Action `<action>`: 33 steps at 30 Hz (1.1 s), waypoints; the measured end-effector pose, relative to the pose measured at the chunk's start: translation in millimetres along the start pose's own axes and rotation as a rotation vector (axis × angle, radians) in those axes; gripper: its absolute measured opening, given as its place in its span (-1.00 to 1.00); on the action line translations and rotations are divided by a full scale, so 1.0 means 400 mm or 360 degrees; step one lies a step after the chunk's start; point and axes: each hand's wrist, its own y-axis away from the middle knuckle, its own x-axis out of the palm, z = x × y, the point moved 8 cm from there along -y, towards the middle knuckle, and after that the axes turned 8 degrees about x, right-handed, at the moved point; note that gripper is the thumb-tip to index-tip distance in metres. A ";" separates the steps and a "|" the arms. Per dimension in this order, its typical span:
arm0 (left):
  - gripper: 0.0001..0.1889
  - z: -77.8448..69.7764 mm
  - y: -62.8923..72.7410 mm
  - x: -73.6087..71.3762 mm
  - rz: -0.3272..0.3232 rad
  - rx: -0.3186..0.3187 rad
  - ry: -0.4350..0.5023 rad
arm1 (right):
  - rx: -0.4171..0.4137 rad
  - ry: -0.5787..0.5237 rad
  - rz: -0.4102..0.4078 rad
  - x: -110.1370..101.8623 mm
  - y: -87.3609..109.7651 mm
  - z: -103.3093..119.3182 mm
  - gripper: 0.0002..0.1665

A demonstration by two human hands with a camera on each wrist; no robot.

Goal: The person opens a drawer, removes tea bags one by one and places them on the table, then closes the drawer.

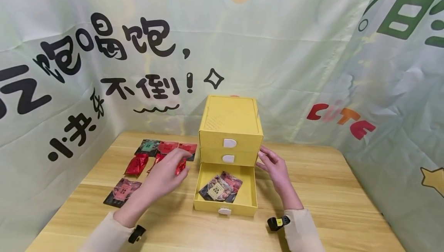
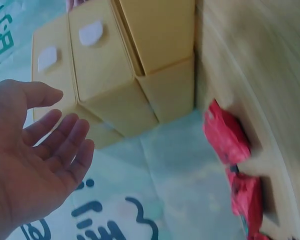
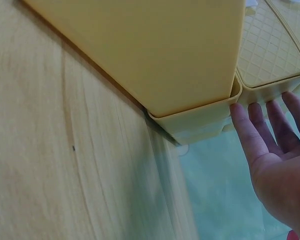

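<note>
A yellow drawer box (image 1: pixel 230 115) stands on the wooden table, its bottom drawer (image 1: pixel 208 207) pulled out. Two dark printed square packets (image 1: pixel 222 187) overlap inside that drawer. My left hand (image 1: pixel 167 173) hovers left of the box, above the red foil packets (image 1: pixel 136 164), and partly hides some of them. Its fingers are loosely bent with nothing between them, as the palm (image 2: pixel 35 165) shows in the left wrist view. My right hand (image 1: pixel 277 169) touches the box's right side with its fingertips; in the right wrist view its fingers (image 3: pixel 252 137) are extended along the box's edge.
Behind the foil packets lie flat printed squares, one green and dark (image 1: pixel 148 146), others red (image 1: pixel 167 147). Another printed square (image 1: pixel 122 193) lies nearer on the left. White tabs (image 1: pixel 229 143) mark the drawer fronts. A printed cloth (image 1: pixel 277 71) hangs behind the table.
</note>
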 end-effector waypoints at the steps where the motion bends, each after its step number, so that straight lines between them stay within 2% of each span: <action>1: -0.58 -0.005 -0.006 0.009 0.0008 0.0014 0.0009 | 0.0001 0.0001 -0.0001 0.000 0.001 0.000 -0.39; 6: -0.57 -0.024 -0.031 0.053 0.0068 0.0054 0.0037 | -0.0002 -0.0005 0.0000 0.001 0.002 0.001 -0.39; 9: -0.58 -0.033 -0.043 0.079 0.0146 0.0061 0.0046 | 0.0001 -0.0013 -0.0001 0.001 0.002 0.001 -0.39; 15: -0.55 -0.049 -0.063 0.142 0.0430 0.0053 0.0084 | 0.0017 -0.0031 -0.0014 0.002 0.002 0.000 -0.39; 23: -0.49 -0.073 -0.080 0.241 0.0822 0.0192 0.0042 | 0.0008 -0.0026 -0.0022 0.000 -0.001 -0.005 -0.39; 28: -0.43 -0.068 -0.079 0.291 0.1023 0.0135 -0.0015 | -0.0004 -0.0014 -0.0021 0.001 -0.003 -0.005 -0.37; 33: -0.36 -0.057 -0.082 0.339 0.1136 0.0100 -0.0067 | -0.0005 -0.0018 -0.0033 -0.001 -0.004 -0.004 -0.39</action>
